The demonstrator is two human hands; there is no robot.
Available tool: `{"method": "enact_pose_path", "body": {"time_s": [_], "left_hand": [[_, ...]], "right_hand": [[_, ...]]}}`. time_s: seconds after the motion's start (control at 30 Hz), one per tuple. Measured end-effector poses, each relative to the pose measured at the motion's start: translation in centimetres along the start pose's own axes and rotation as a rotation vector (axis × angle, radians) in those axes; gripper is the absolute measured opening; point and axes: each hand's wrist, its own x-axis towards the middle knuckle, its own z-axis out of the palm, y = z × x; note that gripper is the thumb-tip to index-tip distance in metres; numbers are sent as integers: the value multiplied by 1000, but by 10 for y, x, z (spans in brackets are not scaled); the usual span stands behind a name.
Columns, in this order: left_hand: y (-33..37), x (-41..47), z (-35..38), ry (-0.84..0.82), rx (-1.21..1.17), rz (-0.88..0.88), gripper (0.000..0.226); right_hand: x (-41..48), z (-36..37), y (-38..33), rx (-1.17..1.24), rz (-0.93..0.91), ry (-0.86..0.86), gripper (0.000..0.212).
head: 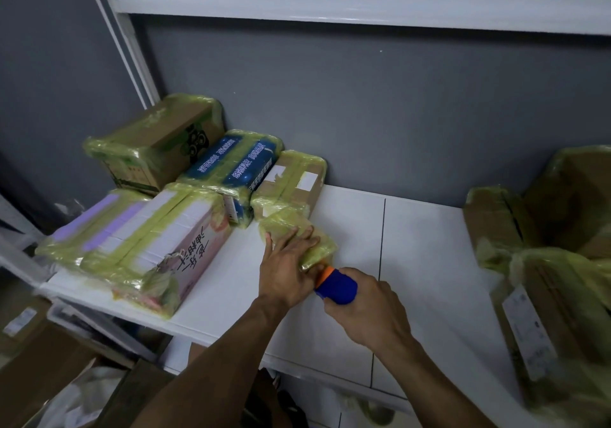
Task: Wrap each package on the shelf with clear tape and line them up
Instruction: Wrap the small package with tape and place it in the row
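Bare white shelf (426, 262) lies open between the wrapped packages (185, 196) crowding the left and taped cardboard boxes (545, 262) blocking the right.

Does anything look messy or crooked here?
Yes. The big box at the right edge of the shelf looks messy: its wrap is bunched and loose, unlike the tightly wrapped packages on the left.

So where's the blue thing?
Head view, bottom centre: the right hand grips the blue tool, its orange tip at the small package under the left hand.
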Motion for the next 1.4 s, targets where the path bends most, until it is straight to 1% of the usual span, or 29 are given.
{"method": "enact_pose_path", "body": {"time_s": [0.1, 0.17, 0.3, 0.33, 0.4, 0.43, 0.47, 0.57, 0.67, 0.73, 0.8, 0.87, 0.9, 0.97, 1.03, 1.07, 1.13, 1.2, 1.3, 1.4], "left_hand": [[0, -3, 1, 9, 13, -21, 60], [0, -5, 1, 12, -6, -46, 61], [-2, -4, -1, -5, 10, -18, 66], [-2, -7, 0, 3, 22, -9, 71], [0, -16, 2, 58, 21, -40, 79], [1, -20, 4, 94, 0, -68, 77], [2, -25, 7, 122, -36, -93, 72], [8, -31, 9, 121, -120, -88, 57], [13, -30, 1, 59, -101, -84, 56], [15, -30, -4, 25, 17, -102, 64], [19, -31, -7, -21, 105, -132, 77], [23, -34, -6, -42, 97, -164, 79], [24, -34, -6, -46, 81, -171, 77], [24, -32, -6, -73, 43, -158, 76], [28, -30, -5, -124, -9, -114, 78], [29, -28, -5, -146, -29, -102, 82], [34, -25, -3, -180, -37, -114, 95], [36, -23, 2, -200, -23, -112, 103], [35, -20, 5, -176, -67, -98, 92], [32, -12, 6, -199, -108, -60, 90]], "right_hand": [[2, -2, 5, -8, 15, 1, 34], [1, -4, 11, 65, 6, 39, 33], [-4, -10, 26, 209, 39, 76, 51], [-6, -13, 31, 255, 50, 107, 51], [-8, -18, 39, 356, 37, 200, 36], [-10, -20, 42, 401, 25, 239, 31], [-12, -20, 44, 445, 17, 266, 31], [-15, -17, 49, 587, 50, 302, 46], [-18, -18, 57, 630, 83, 272, 52], [-19, -22, 64, 676, 142, 236, 56], [-18, -29, 69, 668, 208, 163, 62], [-14, -37, 71, 620, 263, 47, 64], [-12, -40, 70, 610, 288, -19, 62], [-9, -47, 70, 572, 301, -143, 48], [-9, -51, 74, 525, 285, -223, 33], [-11, -52, 77, 514, 278, -246, 30], [-17, -52, 81, 509, 275, -266, 31], [-24, -50, 84, 542, 275, -260, 39], [-32, -43, 82, 603, 278, -193, 59], [-34, -46, 81, 630, 218, -151, 57]]}}
